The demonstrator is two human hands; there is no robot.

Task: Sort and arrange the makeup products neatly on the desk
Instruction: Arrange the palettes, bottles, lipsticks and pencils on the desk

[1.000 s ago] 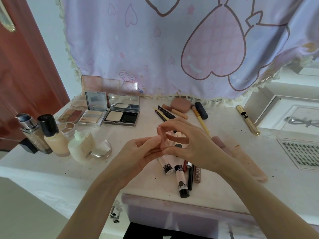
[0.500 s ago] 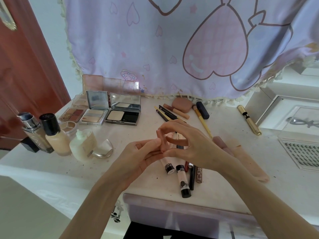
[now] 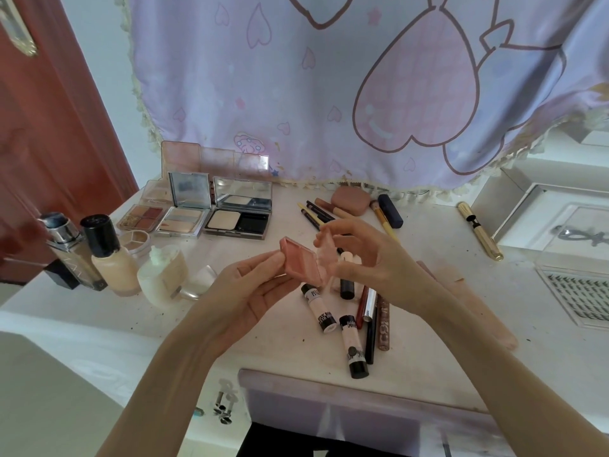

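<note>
The small square pink blush compact (image 3: 301,264) is held above the middle of the worktop (image 3: 428,245); the left hand (image 3: 253,291) pinches its base at the left corner, while the right hand (image 3: 365,255) grips what appears to be its translucent hinged lid (image 3: 324,249), opened, probably to check the contents before sorting. Below the hands, the black-and-white tubes (image 3: 333,319) lie loose toward the near edge. The opened mirrored palettes (image 3: 211,212) stand grouped at the far left corner, presumably where this compact belongs.
</note>
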